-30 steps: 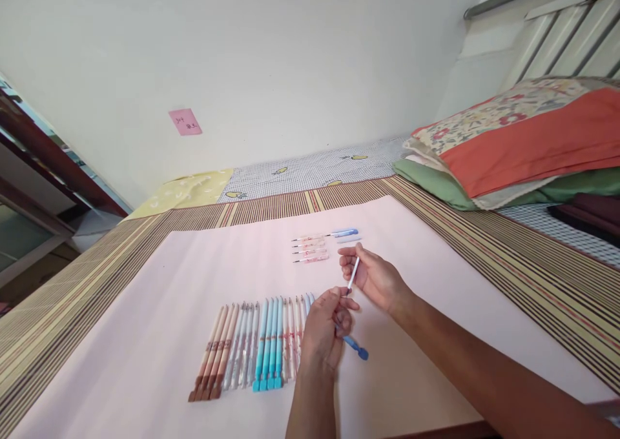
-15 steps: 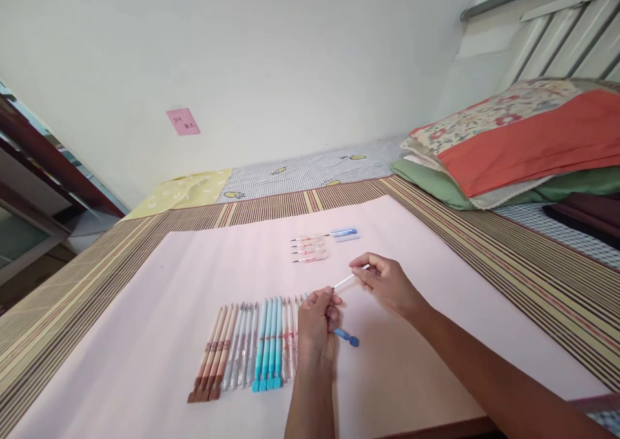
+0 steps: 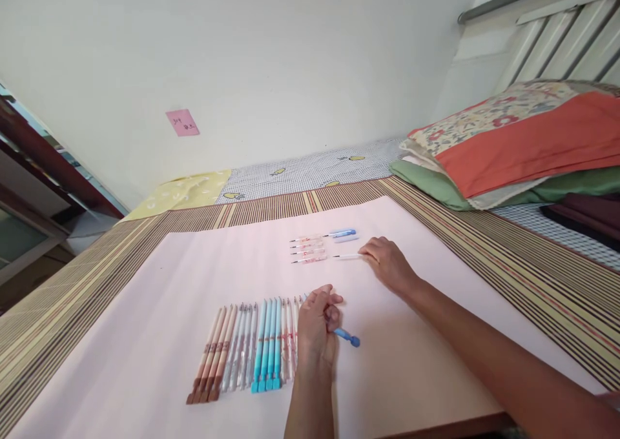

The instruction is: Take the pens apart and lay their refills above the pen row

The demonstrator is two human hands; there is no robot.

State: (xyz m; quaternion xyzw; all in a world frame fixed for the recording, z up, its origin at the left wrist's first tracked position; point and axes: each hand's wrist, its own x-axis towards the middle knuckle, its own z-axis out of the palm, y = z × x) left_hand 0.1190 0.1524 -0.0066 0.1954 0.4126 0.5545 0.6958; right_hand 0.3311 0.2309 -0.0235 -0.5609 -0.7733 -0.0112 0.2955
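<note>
My left hand (image 3: pixel 317 326) is closed round a blue pen barrel (image 3: pixel 347 336) whose end sticks out to the right, just beside a row of several capped pens (image 3: pixel 247 348) laid side by side on the pale pink sheet (image 3: pixel 145 310). My right hand (image 3: pixel 387 263) reaches farther out and pinches a thin white refill (image 3: pixel 346 256), holding it flat on the sheet. It lies next to a small group of pink pen parts (image 3: pixel 309 248) and two blue pieces (image 3: pixel 345 234).
The pink sheet lies on a striped mat (image 3: pixel 523 258) over a bed. Folded quilts and pillows (image 3: pixel 513 145) are stacked at the right. A white wall with a pink note (image 3: pixel 183 122) stands behind, and dark wooden furniture (image 3: pixel 43 161) is at the left.
My right hand pulled the white refill away from the barrel in my left hand and carried it out to the group of parts, lowering it onto the sheet. The left hand barely moved.
</note>
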